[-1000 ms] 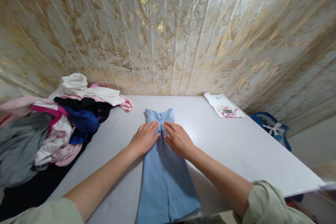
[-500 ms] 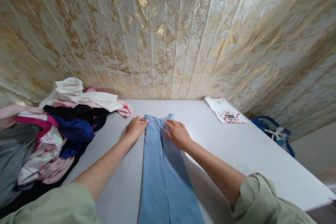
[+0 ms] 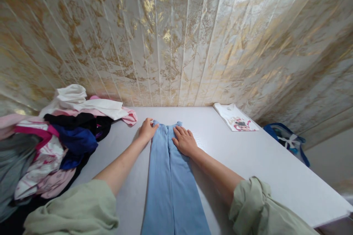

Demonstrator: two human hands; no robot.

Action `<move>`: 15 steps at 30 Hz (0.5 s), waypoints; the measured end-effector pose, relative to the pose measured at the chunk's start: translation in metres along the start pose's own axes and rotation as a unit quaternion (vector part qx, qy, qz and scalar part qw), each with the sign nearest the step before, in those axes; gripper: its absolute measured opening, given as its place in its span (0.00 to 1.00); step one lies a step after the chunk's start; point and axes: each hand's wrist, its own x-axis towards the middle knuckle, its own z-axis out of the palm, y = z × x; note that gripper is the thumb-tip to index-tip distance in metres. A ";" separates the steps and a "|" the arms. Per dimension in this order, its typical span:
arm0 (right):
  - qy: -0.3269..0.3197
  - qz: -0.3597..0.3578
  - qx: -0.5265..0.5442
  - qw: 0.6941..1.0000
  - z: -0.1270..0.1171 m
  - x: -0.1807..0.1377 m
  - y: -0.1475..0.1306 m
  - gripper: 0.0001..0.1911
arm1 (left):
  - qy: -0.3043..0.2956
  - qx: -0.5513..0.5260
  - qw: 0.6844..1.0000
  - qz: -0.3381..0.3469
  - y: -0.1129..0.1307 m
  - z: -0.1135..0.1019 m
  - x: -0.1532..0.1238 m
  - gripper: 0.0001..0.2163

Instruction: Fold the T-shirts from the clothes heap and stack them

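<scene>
Light blue trousers lie lengthwise in front of me, their waistband at the far end and the legs running toward me. At the left corner of the waistband, my left hand has its thumb on the edge and its fingers curled beside it, closed on the cloth. My right hand lies flat on the right side of the trousers just below the waistband, its fingers stretched out and holding nothing.
A heap of mixed clothes covers the left of the white table. A folded white printed shirt lies at the back right. Beyond the right edge is a blue-trimmed clear bag. A gold-patterned curtain hangs behind.
My left hand has shifted slightly right and farther over the waistband's corner. My right hand has flattened more on the cloth. The trousers have barely moved.
</scene>
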 end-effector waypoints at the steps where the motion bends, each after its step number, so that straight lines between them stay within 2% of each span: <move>1: -0.002 0.002 0.002 1.000 -0.002 0.002 0.000 0.29 | 0.018 0.005 1.000 0.002 0.001 -0.002 -0.001 0.15; 4: 0.003 0.008 0.007 1.000 -0.008 0.008 -0.003 0.27 | 0.043 0.020 0.998 0.047 0.006 -0.004 -0.014 0.14; 8: 0.034 -0.016 0.019 0.999 -0.009 0.011 -0.013 0.25 | -0.009 0.034 0.990 0.140 0.012 0.009 -0.043 0.13; 13: 0.014 -0.046 0.032 0.998 0.003 0.003 -0.019 0.28 | -0.079 0.085 0.977 0.180 0.007 0.023 -0.056 0.23; 15: 0.004 -0.047 0.033 0.998 0.000 0.004 -0.016 0.28 | -0.064 0.073 0.979 0.182 0.001 0.019 -0.054 0.22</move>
